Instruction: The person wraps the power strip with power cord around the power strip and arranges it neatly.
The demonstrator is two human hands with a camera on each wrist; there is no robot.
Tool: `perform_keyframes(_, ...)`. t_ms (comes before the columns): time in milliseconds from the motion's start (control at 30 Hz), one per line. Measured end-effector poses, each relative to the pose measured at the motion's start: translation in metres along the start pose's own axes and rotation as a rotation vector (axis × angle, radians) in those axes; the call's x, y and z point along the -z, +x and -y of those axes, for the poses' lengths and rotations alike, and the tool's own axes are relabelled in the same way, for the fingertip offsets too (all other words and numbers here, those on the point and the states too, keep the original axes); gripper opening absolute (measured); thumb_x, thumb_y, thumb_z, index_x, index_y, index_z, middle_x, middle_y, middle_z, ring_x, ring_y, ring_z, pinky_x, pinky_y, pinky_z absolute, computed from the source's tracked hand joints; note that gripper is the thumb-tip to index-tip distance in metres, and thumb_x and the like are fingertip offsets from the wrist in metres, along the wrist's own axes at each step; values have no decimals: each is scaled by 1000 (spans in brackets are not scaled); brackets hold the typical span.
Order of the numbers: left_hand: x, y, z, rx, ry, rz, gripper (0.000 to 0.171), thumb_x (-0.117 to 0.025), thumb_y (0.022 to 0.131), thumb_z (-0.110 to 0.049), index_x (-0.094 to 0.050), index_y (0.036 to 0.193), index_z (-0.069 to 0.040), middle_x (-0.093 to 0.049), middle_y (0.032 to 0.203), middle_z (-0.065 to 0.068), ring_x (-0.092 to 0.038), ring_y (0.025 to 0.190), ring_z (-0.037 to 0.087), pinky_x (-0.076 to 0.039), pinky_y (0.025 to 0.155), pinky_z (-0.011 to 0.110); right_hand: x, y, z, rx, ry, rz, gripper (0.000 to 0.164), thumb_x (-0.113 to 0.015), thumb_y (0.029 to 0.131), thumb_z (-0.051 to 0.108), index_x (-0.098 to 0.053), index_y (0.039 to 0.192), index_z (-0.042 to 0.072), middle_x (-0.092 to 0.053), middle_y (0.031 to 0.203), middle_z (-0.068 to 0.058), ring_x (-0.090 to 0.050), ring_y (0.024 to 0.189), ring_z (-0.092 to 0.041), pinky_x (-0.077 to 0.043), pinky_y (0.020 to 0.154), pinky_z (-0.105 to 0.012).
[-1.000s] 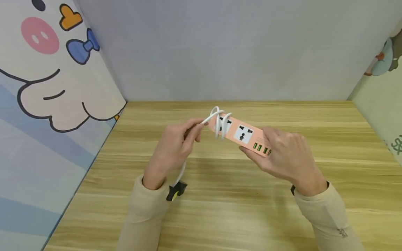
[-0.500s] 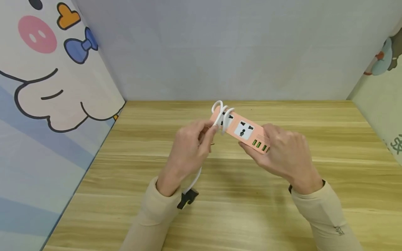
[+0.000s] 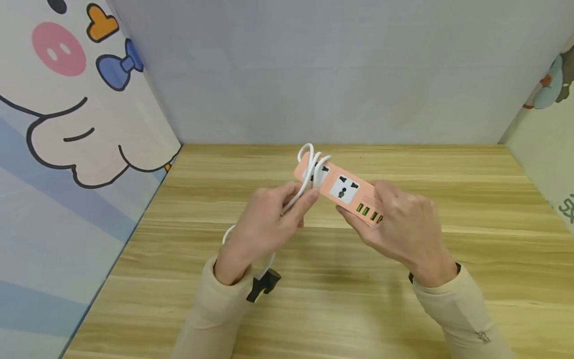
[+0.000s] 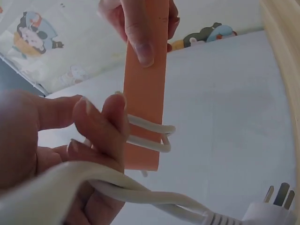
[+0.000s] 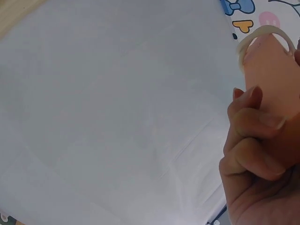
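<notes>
A peach-coloured power strip (image 3: 344, 189) with white sockets and green USB ports is held tilted above the table. My right hand (image 3: 405, 229) grips its near right end, fingers curled round the underside in the right wrist view. White cord (image 3: 309, 172) loops round the strip's far left end. My left hand (image 3: 269, 214) pinches that cord, its thumb close to the strip's lower edge. In the left wrist view the cord's white three-pin plug (image 4: 269, 213) hangs below the left hand; part of the cord is hidden behind the hand in the head view.
The wood-grain table (image 3: 403, 329) lies beneath both hands. A pale grey panel (image 3: 341, 75) stands along its back edge. Cartoon-printed panels (image 3: 89, 144) rise at the left and right sides. A small black device (image 3: 264, 285) sits by the left wrist.
My left hand has come right with the cord, bringing it over the socket face towards the strip's lower edge, then lower. The right hand keeps its grip and has barely moved.
</notes>
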State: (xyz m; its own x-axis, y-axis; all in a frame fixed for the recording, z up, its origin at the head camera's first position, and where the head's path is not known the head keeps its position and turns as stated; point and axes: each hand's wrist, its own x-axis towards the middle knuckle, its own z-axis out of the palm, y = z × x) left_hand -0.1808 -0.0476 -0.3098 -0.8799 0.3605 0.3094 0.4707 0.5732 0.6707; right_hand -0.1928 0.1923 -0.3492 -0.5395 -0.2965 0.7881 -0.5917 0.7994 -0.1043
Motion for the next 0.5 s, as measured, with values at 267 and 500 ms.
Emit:
perform_keyframes(267,20,0,10,46,-223,247,31,-40,111,-20,-68,107,-6,-73,90,4,-69,83,14,-58,79,32,2,0,-1,3,-16,-19,67,-46,95,67,-51,69,6,-39,50,1,-26,40,-7,-23,38,-24)
perform_keyframes(500,23,1,16,-18,-148,235,27,-45,109,-11,-68,122,-5,-72,93,3,-63,77,13,-54,69,24,3,1,-4,-8,-24,-47,69,-46,94,69,-57,74,3,-43,51,-1,-28,39,-9,-24,38,-26)
